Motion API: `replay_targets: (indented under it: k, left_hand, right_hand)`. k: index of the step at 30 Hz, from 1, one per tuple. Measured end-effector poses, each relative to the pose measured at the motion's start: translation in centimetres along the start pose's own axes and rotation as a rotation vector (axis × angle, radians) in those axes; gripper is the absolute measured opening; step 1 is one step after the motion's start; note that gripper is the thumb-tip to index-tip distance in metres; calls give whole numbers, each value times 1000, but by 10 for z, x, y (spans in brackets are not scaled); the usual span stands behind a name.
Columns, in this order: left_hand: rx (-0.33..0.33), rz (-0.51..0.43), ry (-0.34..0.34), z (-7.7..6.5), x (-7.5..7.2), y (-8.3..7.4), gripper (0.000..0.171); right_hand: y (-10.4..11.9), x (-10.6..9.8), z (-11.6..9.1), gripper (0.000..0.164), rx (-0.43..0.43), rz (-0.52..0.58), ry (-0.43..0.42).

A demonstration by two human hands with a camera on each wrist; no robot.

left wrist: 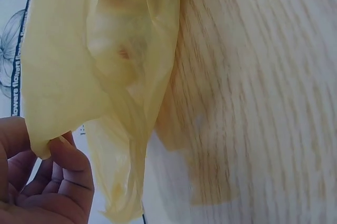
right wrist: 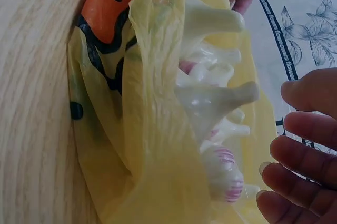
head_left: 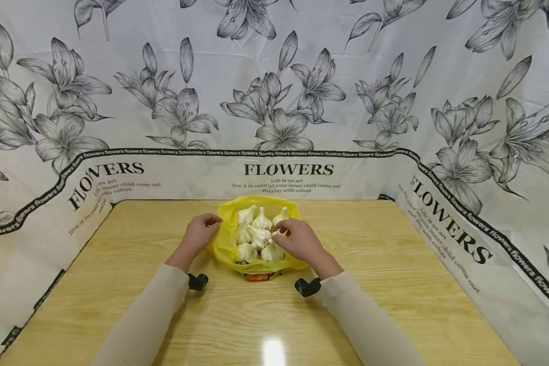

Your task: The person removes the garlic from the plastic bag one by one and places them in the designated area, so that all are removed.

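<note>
Here, a yellow plastic bag (head_left: 229, 231) sits toward the back of a wooden table (head_left: 155, 254), near its middle, with its mouth spread open and facing up. Several heads of garlic (head_left: 259, 237) are piled inside, white with some pinkish-purple streaks, their stems pointing various ways. The near side of the bag carries an orange patch (right wrist: 109, 10) with black markings.

The left hand (head_left: 201, 231) is at the left side of the bag, pinching a bit of its thin edge between thumb and finger, and the plastic hangs in folds beside it. The right hand (head_left: 300, 238) is over the right part of the bag's mouth, close to the garlic; its fingers are loosely bent and spread apart, and they grip nothing. The right wrist view shows a gap between those fingertips and the stems.

Both arms wear pale long sleeves (head_left: 147, 310), and a small black device (head_left: 198, 281) shows just below each wrist. Around the table's back and sides hangs a white cloth (head_left: 201, 175) printed with grey flowers, a black band of lettering and the word "FLOWERS". A bright reflection (head_left: 273, 351) lies on the table's near part.
</note>
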State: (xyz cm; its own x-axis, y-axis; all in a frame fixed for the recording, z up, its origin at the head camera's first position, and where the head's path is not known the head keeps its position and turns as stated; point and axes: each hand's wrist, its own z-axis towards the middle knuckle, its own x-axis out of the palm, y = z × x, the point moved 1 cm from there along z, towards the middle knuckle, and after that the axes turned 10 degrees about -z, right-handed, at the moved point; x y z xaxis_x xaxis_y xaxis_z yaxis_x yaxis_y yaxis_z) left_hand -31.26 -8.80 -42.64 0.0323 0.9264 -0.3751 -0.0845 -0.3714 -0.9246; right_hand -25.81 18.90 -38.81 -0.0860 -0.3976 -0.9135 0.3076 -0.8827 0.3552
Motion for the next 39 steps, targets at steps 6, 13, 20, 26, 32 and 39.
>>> replay_targets:
  k: [6,13,20,26,32,39]
  left_hand:
    - [16,10,-6,1,1,0,23]
    - [-7,15,-18,-2,1,5,23]
    - [-9,30,-27,-3,0,7,23]
    - [-11,45,-35,1,-1,9,23]
    - [-21,53,-29,1,-3,9,24]
    - [-26,54,-33,1,-6,5,24]
  right_hand:
    - [3,6,-1,30,-23,-22,1]
    - [9,15,-2,23,-57,-82,8]
    - [14,19,-5,16,-83,-65,9]
    - [16,21,-4,12,-85,-99,-5]
    - [17,19,-5,10,-86,-99,-22]
    - [16,16,-6,14,-77,-66,-16]
